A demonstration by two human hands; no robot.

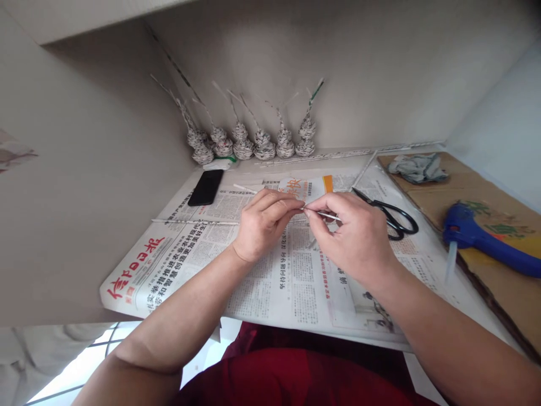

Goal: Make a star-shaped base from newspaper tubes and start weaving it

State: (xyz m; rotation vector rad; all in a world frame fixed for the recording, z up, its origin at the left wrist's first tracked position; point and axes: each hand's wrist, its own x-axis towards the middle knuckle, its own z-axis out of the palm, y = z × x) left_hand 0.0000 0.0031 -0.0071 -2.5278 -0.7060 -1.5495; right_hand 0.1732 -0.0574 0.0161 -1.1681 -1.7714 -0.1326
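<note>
Now the right hand (pixel 354 232) pinches a thin stick (pixel 328 216).

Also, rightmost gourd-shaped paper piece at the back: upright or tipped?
Upright. The gourd-shaped paper piece stands on its wider bulb, smaller bulb above, stem pointing up and leaning right.

Back wall (pixel 401 79): plain, beige-grey, darkening toward upper right. Right wall (pixel 502 101) paler, bluish, better lit; meets back wall at corner. Left side panel (pixel 105 186) smooth, grey-beige; reddish-brown patch (pixel 14 151) at far left. Pale overhead ledge (pixel 97 20) across upper left. Worktop fits between, against back wall. Below left: glaring white surface (pixel 91 363), dark grid lines; floor or window, can't tell.
</note>
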